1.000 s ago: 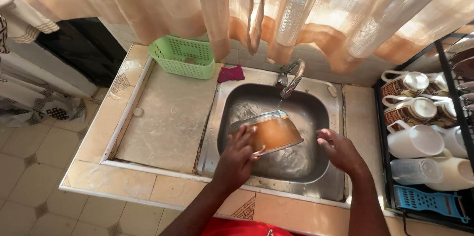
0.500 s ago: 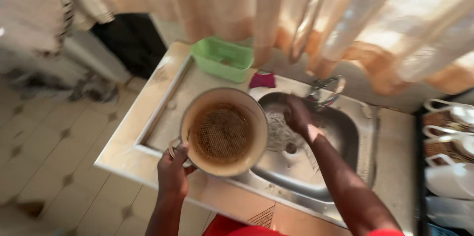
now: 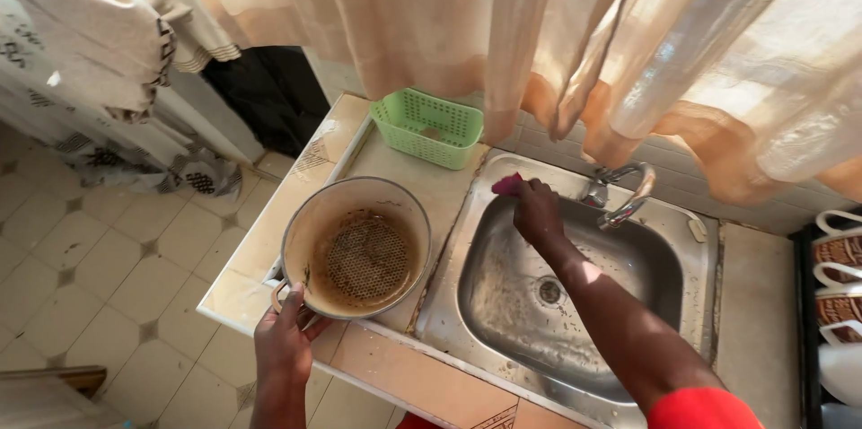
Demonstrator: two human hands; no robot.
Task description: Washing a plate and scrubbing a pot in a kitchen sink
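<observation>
Head view, 1 frame. Left hand (image 3: 285, 345) reaches forward from the lower edge, fingers curled shut round the near handle of a round metal colander (image 3: 356, 248). The colander sits open side up on the drainboard (image 3: 431, 188), left of the sink (image 3: 575, 290), perforated base soiled brown. Right hand (image 3: 537, 210), arm extended across the basin, fingers closed on a magenta sponge (image 3: 505, 183) at the sink's back rim, just left of the tap (image 3: 620, 192). Green plastic basket (image 3: 428, 127) behind the colander, apart from it.
</observation>
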